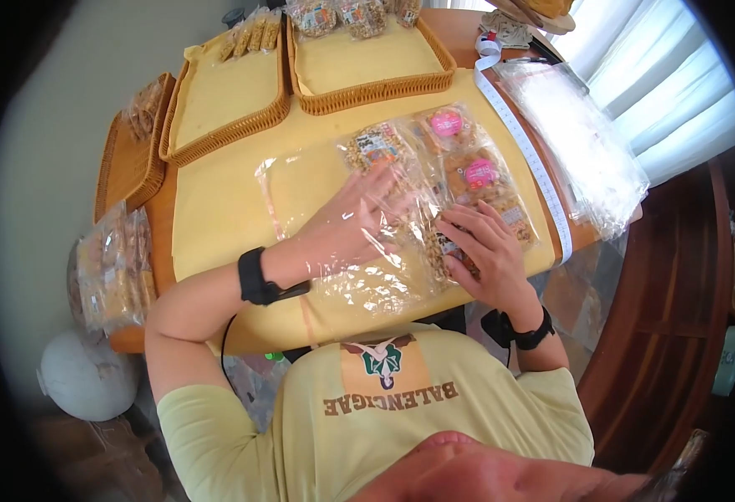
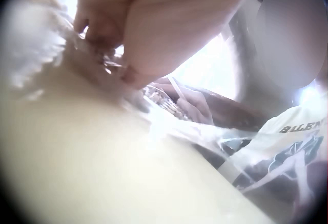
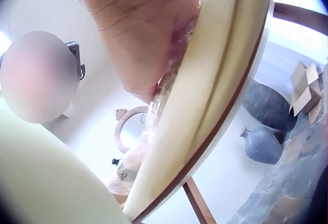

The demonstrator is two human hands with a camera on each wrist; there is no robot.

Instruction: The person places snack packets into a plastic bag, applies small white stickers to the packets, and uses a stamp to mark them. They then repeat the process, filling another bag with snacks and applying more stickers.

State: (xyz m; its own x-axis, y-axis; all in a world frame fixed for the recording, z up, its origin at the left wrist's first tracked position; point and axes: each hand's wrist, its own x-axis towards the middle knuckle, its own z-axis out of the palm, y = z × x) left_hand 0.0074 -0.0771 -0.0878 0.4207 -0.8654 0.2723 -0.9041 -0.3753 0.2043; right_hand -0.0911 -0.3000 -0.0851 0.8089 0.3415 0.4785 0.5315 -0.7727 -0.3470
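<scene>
A large clear plastic bag lies on the yellow cloth, packed at its right end with snack packets, two bearing round pink labels. Film with bright glints overlaps my left hand, which reaches in from the bag's left side, fingers stretched over the nutty packets. Clear film also surrounds that hand in the left wrist view, where its fingertips are partly hidden. My right hand rests on the packets near the front right, fingers loosely bent over a dark-labelled packet.
Wicker trays with several packets line the back and left. A white measuring tape runs down the table's right side, beside a stack of clear bags. More bagged snacks hang over the left edge.
</scene>
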